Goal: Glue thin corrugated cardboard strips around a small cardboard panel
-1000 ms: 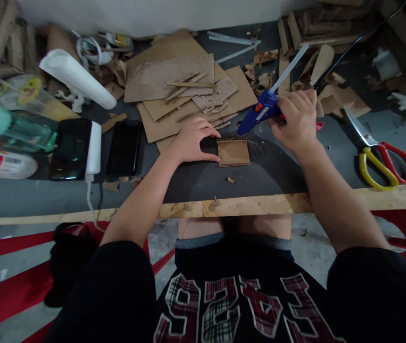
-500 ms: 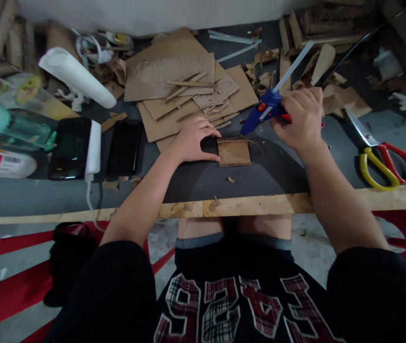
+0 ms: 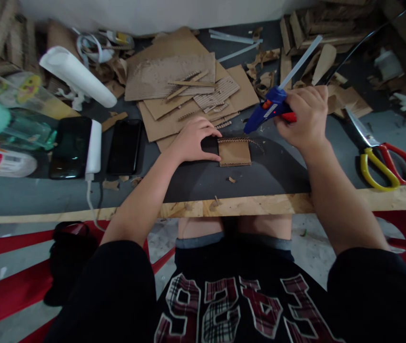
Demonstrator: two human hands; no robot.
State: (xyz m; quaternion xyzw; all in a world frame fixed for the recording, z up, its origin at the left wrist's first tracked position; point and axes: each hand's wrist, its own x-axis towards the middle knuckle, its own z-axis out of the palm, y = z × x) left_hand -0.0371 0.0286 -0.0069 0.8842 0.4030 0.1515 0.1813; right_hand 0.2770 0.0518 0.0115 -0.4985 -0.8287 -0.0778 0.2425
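Observation:
My right hand (image 3: 304, 114) is wrapped round the handle of a blue hot glue gun (image 3: 265, 112), with a pale glue stick (image 3: 301, 62) jutting from its back. The gun's nozzle points down and left, just above and apart from a small square piece of cardboard (image 3: 234, 153). Along that square's far edge runs a thin corrugated strip, whose curved end reaches past the right corner. My left hand (image 3: 197, 140) steadies the square at its left side, index fingertip at the far corner and thumb at the near one.
Behind lie stacked cardboard sheets (image 3: 170, 71) and spare glue sticks (image 3: 238, 51). Scissors (image 3: 379, 159) with red and yellow handles rest at right. At left are a black phone (image 3: 124, 146), a white power bank (image 3: 94, 147) with a cable, and bottles. The table's wooden edge (image 3: 224, 206) runs in front.
My right hand has shifted the glue gun slightly to the right, its nozzle moving a little with it. The left hand and the cardboard square stay in place.

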